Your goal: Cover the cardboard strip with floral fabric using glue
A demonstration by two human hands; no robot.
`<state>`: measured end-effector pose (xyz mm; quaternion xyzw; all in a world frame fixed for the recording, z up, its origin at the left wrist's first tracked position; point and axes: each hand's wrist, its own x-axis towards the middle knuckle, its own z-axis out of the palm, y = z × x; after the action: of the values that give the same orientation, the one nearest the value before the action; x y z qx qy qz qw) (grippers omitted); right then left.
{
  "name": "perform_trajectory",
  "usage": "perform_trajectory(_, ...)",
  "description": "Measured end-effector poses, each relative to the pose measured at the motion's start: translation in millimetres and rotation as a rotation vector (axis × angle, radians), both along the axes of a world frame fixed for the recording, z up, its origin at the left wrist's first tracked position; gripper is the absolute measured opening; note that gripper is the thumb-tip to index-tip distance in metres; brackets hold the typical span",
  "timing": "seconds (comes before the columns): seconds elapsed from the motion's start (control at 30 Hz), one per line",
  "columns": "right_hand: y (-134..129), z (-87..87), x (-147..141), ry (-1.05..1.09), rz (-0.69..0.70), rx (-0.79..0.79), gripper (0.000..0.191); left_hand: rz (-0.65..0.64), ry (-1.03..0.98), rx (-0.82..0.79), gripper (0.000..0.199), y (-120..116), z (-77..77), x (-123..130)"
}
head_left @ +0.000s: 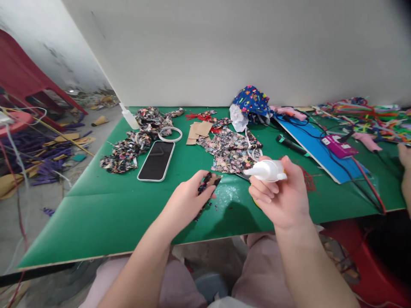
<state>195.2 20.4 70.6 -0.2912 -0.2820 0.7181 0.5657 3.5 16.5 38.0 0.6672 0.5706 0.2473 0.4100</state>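
My left hand (189,201) pinches a small dark patterned fabric piece (205,185) low over the green table. In my right hand (284,199) is a white squeeze bottle (269,170), its narrow nozzle aimed left toward the fabric piece. Behind both hands lies a stack of flat patterned fabric pieces (229,149). Scissors (243,175) are partly hidden beneath the right hand and the bottle. Just left of the stack are brown cardboard pieces (199,129). Gathered patterned fabric (120,156) is heaped on the left side.
A phone (157,160) and a white ring (170,134) lie left of centre. Another white bottle (129,117) leans at the far left. To the right are a blue board (321,149), a purple box (339,146), pink glue guns (367,141) and cables. Another person's hand (405,156) shows at the right edge.
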Motion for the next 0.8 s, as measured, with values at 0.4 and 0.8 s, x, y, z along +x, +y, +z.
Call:
perform_trajectory(0.4, -4, -19.0, -23, 0.060, 0.284, -0.052, 0.028, 0.093, -0.635, 0.357, 0.028, -11, 13.0, 4)
perform_trajectory(0.8, -16, -34.9, -53, 0.373, 0.523, -0.271, 0.031, 0.189, -1.068, 0.407, 0.017, -16, 14.2, 6)
